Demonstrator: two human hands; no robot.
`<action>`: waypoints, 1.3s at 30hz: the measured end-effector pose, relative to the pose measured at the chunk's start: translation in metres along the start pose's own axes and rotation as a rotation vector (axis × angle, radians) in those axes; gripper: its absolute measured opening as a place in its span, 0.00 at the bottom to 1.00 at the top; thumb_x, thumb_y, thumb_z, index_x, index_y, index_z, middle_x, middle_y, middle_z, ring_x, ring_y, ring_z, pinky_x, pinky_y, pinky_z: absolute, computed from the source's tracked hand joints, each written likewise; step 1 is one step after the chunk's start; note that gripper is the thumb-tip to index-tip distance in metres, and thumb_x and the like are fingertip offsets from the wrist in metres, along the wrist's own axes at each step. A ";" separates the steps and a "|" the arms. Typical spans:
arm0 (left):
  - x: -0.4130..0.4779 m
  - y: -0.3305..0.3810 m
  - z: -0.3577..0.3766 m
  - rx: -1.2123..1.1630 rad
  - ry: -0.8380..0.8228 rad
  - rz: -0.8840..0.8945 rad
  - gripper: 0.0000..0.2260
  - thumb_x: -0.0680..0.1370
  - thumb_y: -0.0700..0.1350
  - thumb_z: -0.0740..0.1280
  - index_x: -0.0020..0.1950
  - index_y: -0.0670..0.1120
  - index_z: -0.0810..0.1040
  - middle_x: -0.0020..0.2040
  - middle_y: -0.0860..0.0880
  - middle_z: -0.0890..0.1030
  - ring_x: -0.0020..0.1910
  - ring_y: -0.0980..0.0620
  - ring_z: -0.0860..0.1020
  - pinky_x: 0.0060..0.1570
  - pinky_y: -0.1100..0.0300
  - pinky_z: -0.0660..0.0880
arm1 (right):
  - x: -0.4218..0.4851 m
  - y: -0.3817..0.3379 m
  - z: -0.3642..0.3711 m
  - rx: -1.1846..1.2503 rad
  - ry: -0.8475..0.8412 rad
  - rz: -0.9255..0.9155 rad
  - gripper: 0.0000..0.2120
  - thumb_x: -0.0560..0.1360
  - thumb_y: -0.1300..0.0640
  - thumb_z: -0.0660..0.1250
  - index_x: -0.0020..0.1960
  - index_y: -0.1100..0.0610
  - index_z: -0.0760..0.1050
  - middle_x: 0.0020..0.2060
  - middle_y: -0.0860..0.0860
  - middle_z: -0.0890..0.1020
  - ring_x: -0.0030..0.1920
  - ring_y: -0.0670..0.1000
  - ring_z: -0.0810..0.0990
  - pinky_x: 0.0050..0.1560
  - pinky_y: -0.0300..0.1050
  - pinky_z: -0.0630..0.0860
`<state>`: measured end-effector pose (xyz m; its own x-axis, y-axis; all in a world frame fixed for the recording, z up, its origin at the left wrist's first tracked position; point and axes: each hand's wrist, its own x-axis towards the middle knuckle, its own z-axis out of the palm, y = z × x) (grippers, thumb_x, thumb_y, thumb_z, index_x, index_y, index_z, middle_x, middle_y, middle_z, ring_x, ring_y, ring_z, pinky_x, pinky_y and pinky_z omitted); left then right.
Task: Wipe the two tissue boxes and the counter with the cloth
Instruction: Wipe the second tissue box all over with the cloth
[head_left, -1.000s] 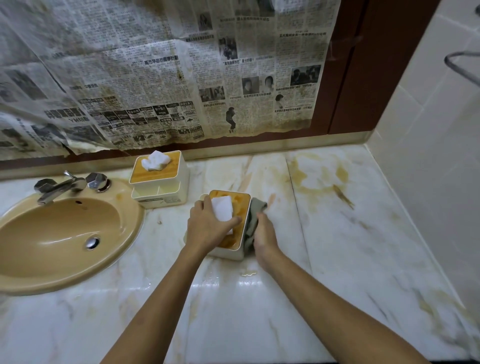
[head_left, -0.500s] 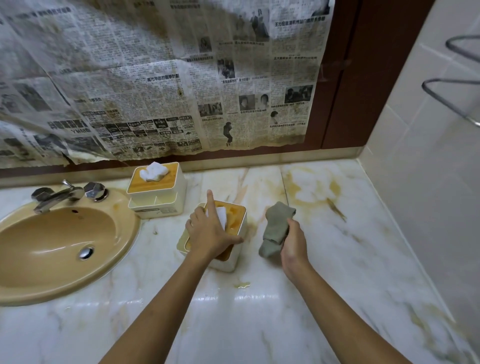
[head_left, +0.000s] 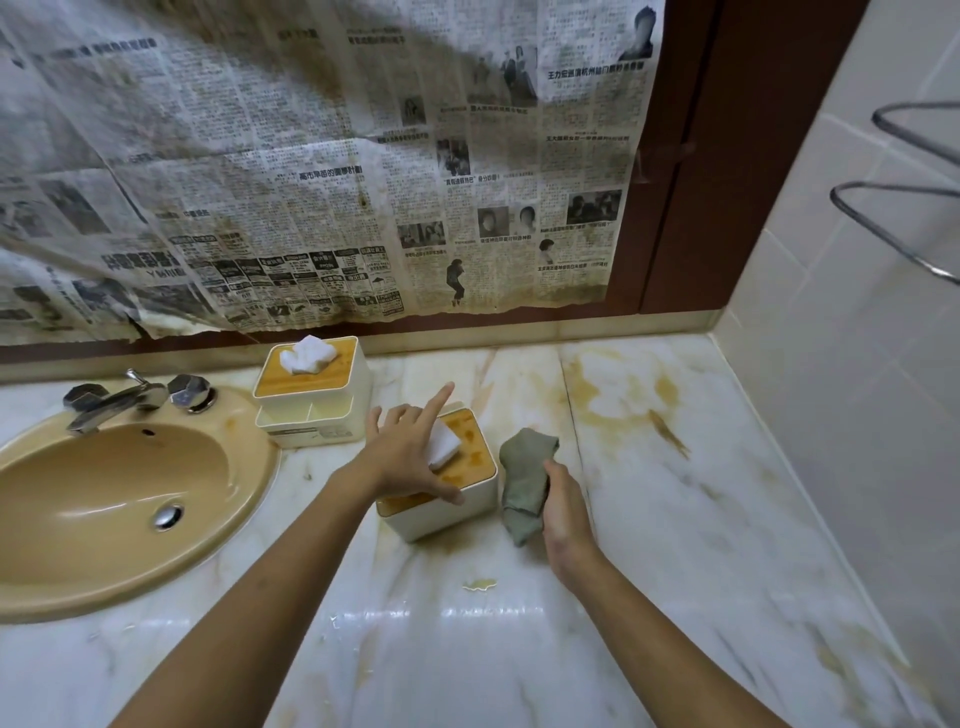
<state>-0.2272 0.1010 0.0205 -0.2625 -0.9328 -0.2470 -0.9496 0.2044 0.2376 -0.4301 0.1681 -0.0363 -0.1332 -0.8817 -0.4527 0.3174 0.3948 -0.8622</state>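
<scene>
Two cream tissue boxes with orange-brown lids stand on the marble counter. The far tissue box sits by the back wall, with white tissue sticking out. My left hand lies on top of the near tissue box: thumb across the lid, index finger raised, the other fingers curled at its left edge, partly covering the tissue. My right hand grips a bunched grey-green cloth just right of that box, low over the counter.
A tan sink with a chrome faucet fills the left. Yellow-brown stains mark the counter's back right, and a small yellow spot lies near me. Newspaper covers the mirror; a tiled wall with a metal rack is at right.
My right hand pulled the cloth off the near box's right side, swung out to the right, and has now come back close beside the box. My left index finger has lifted.
</scene>
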 end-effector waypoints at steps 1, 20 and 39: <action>0.001 0.002 -0.001 0.009 -0.001 -0.001 0.64 0.57 0.69 0.78 0.79 0.63 0.36 0.74 0.46 0.66 0.77 0.44 0.56 0.75 0.39 0.43 | -0.001 0.001 0.000 -0.008 -0.001 0.000 0.19 0.83 0.51 0.53 0.47 0.56 0.80 0.43 0.51 0.84 0.46 0.49 0.80 0.50 0.46 0.73; -0.005 0.000 -0.006 -0.028 -0.038 -0.301 0.59 0.60 0.79 0.66 0.81 0.59 0.41 0.80 0.39 0.57 0.78 0.34 0.53 0.74 0.35 0.42 | -0.043 0.050 0.017 0.029 -0.043 0.163 0.16 0.81 0.47 0.55 0.39 0.53 0.68 0.35 0.53 0.67 0.36 0.53 0.65 0.39 0.48 0.69; -0.019 0.015 0.029 -0.266 0.136 -0.367 0.70 0.51 0.75 0.74 0.80 0.55 0.38 0.74 0.37 0.64 0.76 0.39 0.58 0.74 0.37 0.36 | 0.028 0.018 0.041 -0.040 -0.061 0.040 0.20 0.84 0.49 0.51 0.52 0.53 0.81 0.45 0.49 0.84 0.46 0.46 0.80 0.44 0.39 0.74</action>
<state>-0.2412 0.1305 0.0016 0.1243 -0.9632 -0.2385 -0.8941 -0.2129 0.3940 -0.3900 0.1398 -0.0553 -0.0634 -0.8784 -0.4737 0.2838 0.4392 -0.8524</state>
